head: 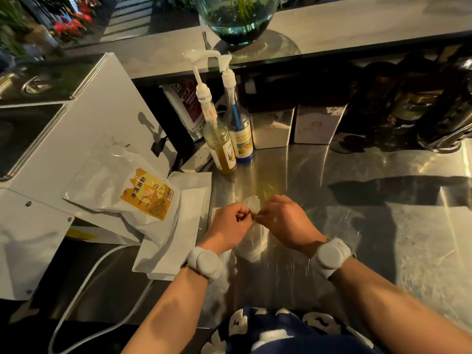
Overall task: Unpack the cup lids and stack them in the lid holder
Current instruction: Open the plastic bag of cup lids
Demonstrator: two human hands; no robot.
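A clear plastic bag of cup lids (pixel 251 241) lies on the steel counter (pixel 357 226) right in front of me. Its twisted top sticks up between my hands. My left hand (pixel 229 223) and my right hand (pixel 283 221) meet over the bag's neck, each pinching the plastic with curled fingers. The lids inside are blurred and mostly hidden by my hands. No lid holder shows in this view.
White powder pouches (pixel 132 190) lean on a white machine (pixel 76 123) at the left. Two pump syrup bottles (pixel 222 139) stand behind the bag, with steel tins (pixel 296 126) to their right. A white cable (pixel 84 290) runs along the left. A glass bowl (pixel 237 19) sits on the upper ledge.
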